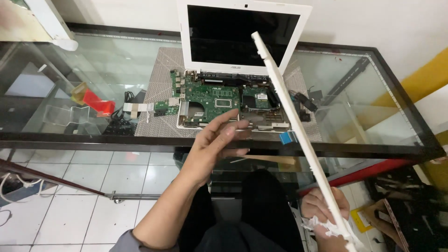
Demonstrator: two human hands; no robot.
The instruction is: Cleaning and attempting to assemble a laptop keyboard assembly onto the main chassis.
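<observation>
A white laptop with its dark screen [238,35] raised stands on a glass table [354,112], its base uncovered and a green circuit board [212,100] exposed. My left hand [212,147] hovers at the table's front edge, fingers spread, holding nothing, just short of the laptop base. My right hand [324,210] is low near my lap and grips the bottom end of a long white plastic cover panel [291,112], seen edge-on and slanting up toward the screen. A small blue ribbon cable [288,136] lies at the laptop's front right corner.
A grey woven mat [158,84] lies under the laptop. Below the glass, a shelf holds a red and yellow box [93,99], a clear stand [70,114] and black cables [121,122]. White floor tiles [60,205] are at left; clutter [401,205] sits at lower right.
</observation>
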